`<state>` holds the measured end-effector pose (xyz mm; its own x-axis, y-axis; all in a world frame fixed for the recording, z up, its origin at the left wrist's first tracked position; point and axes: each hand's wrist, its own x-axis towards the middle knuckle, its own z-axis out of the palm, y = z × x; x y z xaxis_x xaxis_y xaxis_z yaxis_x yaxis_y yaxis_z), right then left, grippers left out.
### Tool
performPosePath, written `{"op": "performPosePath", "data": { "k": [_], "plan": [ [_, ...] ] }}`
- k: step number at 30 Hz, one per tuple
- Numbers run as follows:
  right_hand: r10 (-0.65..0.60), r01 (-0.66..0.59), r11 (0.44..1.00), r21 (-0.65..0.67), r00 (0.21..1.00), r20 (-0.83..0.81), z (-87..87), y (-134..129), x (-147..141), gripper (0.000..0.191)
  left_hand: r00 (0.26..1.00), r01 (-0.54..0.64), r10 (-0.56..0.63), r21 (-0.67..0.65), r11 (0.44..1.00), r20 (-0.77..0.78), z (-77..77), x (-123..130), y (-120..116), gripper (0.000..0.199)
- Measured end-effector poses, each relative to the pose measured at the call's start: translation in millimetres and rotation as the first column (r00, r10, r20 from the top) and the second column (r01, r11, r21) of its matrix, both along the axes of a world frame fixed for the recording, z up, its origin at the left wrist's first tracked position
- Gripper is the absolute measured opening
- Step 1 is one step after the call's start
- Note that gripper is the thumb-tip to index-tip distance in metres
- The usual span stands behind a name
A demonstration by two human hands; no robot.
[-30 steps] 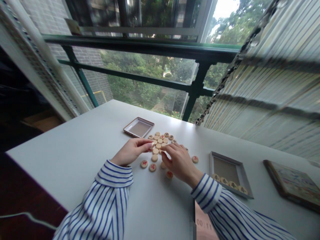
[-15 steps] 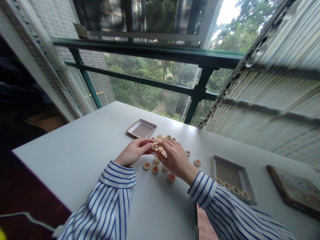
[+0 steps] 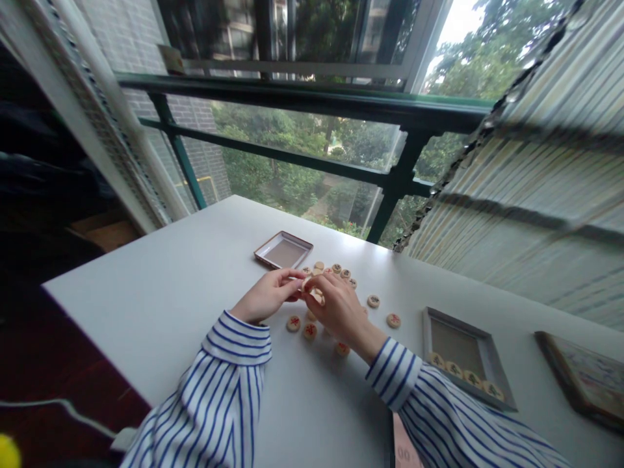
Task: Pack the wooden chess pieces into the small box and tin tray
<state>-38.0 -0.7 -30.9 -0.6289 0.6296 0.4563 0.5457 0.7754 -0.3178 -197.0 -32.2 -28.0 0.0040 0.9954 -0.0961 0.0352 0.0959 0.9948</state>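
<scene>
Both hands meet over a cluster of round wooden pieces with red or black characters. My left hand [image 3: 267, 294] pinches a pale round piece [image 3: 307, 283] at its fingertips. Against the same piece rest the thumb and fingers of my right hand [image 3: 338, 305], which hides part of the cluster. Red-marked pieces [image 3: 293, 324] lie just below the hands, and a black-marked piece [image 3: 373, 301] lies to their right. Behind my left hand is an open shallow lid [image 3: 283, 251] with nothing in it.
At the right, a grey open box [image 3: 458, 344] holds several black-marked pieces along its near side. A decorated box lid [image 3: 585, 374] lies farther right. Under my right sleeve a pink-screened device [image 3: 403, 445] shows partly. A white cable [image 3: 73, 411] hangs at the lower left.
My right hand has closed in on the piece at my left fingertips. The whole view has shifted slightly, so the table and boxes appear farther right.
</scene>
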Motion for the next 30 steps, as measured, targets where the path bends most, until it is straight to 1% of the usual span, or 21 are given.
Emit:
{"op": "performPosePath", "data": {
  "k": [2,3,5,6,8,11,17,24,27,30],
  "plan": [
    [0.02,-0.02,1.0,-0.007,0.999,0.028,-1.3,-0.6,-0.9,0.01,0.986,-0.106,0.109,0.03,0.994,-0.123,-3.8,-4.3,2.7,0.026],
    [0.037,-0.036,0.999,-0.009,0.998,0.046,-1.7,-1.1,-1.4,0.01,0.965,-0.169,0.176,0.053,0.984,-0.196,-6.5,-7.0,4.4,0.027],
    [0.076,-0.075,0.997,-0.008,0.994,0.084,-1.9,-2.7,-2.2,0.01,0.886,-0.271,0.302,0.134,0.953,-0.353,-12.9,-12.7,7.8,0.026],
    [0.096,-0.096,0.995,-0.006,0.99,0.106,-2.0,-3.5,-2.4,0.01,0.844,-0.294,0.338,0.169,0.941,-0.416,-15.9,-15.4,9.3,0.025],
    [0.126,-0.127,0.992,-0.005,0.98,0.152,-2.3,-4.8,-2.6,0.011,0.784,-0.315,0.377,0.208,0.926,-0.492,-20.6,-19.5,11.4,0.025],
    [0.154,-0.155,0.988,-0.014,0.966,0.205,-3.4,-5.5,-2.4,0.013,0.745,-0.327,0.396,0.224,0.918,-0.536,-23.5,-21.6,12.3,0.026],
    [0.176,-0.177,0.984,-0.017,0.955,0.239,-5.1,-3.9,-1.3,0.022,0.717,-0.311,0.381,0.222,0.924,-0.583,-23.4,-19.9,11.2,0.025],
    [0.192,-0.199,0.98,0.002,0.95,0.247,-3.4,-3.3,-0.6,0.02,0.689,-0.255,0.348,0.236,0.938,-0.636,-17.4,-14.5,6.9,0.027],
    [0.159,-0.167,0.986,0.015,0.962,0.222,0.1,-0.4,2.8,0.018,0.665,-0.254,0.353,0.245,0.936,-0.659,-13.8,-11.3,4.8,0.027],
    [0.074,-0.082,0.996,0.026,0.975,0.208,6.1,4.9,12.0,0.018,0.641,-0.249,0.36,0.26,0.933,-0.677,-11.4,-8.6,3.5,0.027]
  ]
}}
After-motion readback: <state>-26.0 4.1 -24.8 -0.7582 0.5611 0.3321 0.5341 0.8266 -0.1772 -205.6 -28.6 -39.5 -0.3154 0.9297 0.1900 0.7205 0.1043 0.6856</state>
